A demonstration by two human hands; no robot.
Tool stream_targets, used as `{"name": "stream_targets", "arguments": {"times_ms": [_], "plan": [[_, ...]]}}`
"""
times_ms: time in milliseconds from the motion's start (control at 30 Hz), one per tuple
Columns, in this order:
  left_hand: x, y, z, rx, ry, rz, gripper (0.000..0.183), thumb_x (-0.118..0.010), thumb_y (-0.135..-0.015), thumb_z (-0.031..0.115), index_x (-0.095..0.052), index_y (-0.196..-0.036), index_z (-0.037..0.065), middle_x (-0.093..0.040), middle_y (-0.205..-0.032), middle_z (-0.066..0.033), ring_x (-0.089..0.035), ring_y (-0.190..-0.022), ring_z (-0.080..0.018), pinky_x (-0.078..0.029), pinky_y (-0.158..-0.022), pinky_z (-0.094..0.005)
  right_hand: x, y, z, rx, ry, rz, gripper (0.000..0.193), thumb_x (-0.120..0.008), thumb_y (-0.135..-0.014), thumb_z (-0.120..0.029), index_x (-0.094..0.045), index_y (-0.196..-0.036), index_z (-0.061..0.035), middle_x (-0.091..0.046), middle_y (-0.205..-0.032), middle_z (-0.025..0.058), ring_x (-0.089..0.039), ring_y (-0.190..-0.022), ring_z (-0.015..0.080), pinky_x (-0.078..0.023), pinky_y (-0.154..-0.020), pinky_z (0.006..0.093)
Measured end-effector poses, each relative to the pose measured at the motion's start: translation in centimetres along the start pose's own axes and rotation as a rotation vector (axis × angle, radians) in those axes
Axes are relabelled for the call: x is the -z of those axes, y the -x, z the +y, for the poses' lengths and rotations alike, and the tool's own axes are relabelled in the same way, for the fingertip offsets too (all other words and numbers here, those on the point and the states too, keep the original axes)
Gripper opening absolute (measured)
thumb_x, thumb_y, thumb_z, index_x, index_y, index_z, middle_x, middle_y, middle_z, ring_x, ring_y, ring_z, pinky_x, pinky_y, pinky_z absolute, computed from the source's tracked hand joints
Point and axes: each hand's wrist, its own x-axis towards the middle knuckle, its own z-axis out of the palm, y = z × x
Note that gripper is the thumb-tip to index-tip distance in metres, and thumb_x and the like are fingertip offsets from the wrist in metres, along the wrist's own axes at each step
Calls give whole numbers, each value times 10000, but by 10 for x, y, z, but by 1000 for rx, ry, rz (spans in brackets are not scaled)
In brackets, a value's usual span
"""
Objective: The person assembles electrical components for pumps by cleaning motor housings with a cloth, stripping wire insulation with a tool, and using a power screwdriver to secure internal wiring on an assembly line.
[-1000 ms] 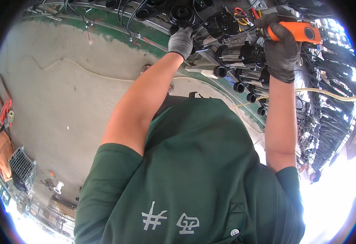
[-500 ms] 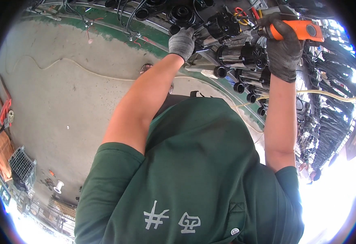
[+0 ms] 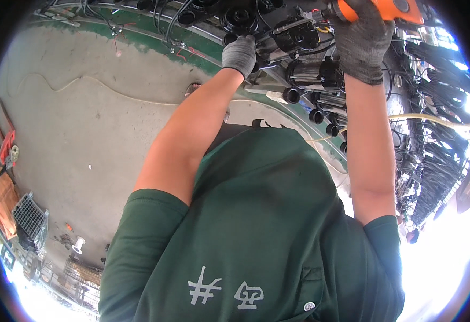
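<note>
Holding orange power tool [image 3: 389, 11] w/ R grip [image 3: 365, 45], upper R of view.
Wrapped round tool body, gloved, w/ R grip; pointing long bit [image 3: 291, 26] L across black end cap [image 3: 302, 37] of steel cyl. [image 3: 270, 50] (can't tell if touching). Curled w/ L grip [image 3: 239, 55], also gloved, at other end of that cyl., near round black housing [image 3: 239, 20]; fingertips partly hidden, so can't tell how far closed or on what.
</note>
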Motion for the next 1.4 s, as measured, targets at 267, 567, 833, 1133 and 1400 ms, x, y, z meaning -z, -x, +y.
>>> {"name": "stream_targets", "arguments": {"times_ms": [267, 567, 833, 1133, 1400], "plan": [[4, 5, -4, -47, -11, -14, 194, -545, -957, 225, -635, -1047, 79, -699, -1007, -167, -677, -970, -348, -540, -839, -452, -21, 7, -22, 67, 221, -145, 148, -579, -936, -152, -658, -942, -28, -664, -834, 45, -624, -762, 146, -498, -688, 289], [3, 4, -1, -12, 54, 28, 203, -576, -944, 254, -637, -1044, 88, -702, -978, -166, -681, -941, -365, -543, -819, -477, -6, -12, 0, 162, 175, -109, 160, -660, -910, -157, -638, -1025, -48, -651, -897, 33, -629, -816, 163, -516, -741, 289], [11, 8, 2, 12, 46, 14, 199, -573, -951, 256, -638, -1056, 99, -697, -990, -162, -682, -948, -367, -543, -822, -483, -15, -8, -6, 27, -7, -19, 162, -711, -830, -109, -640, -959, -40, -646, -865, 43, -627, -758, 149, -506, -677, 276], [32, 36, 69, 193, 146, 67, 787, -762, -785, 534, -507, -1287, -16, -530, -1325, -208, -545, -1228, -396, -523, -946, -450, 9, -17, -15, 297, 478, 93, 127, -674, -855, -116, -648, -951, -37, -673, -878, 65, -626, -748, 176, -512, -654, 309], [38, 15, 66, 94, 166, 28, 877, -763, -757, 503, -445, -1277, -128, -573, -1202, -285, -572, -1151, -409, -508, -984, -437, 48, -7, -62, 612, 286, -79, 137, -681, -877, -113, -669, -1007, -71, -661, -922, 137, -655, -872, 244, -559, -756, 356]]}}
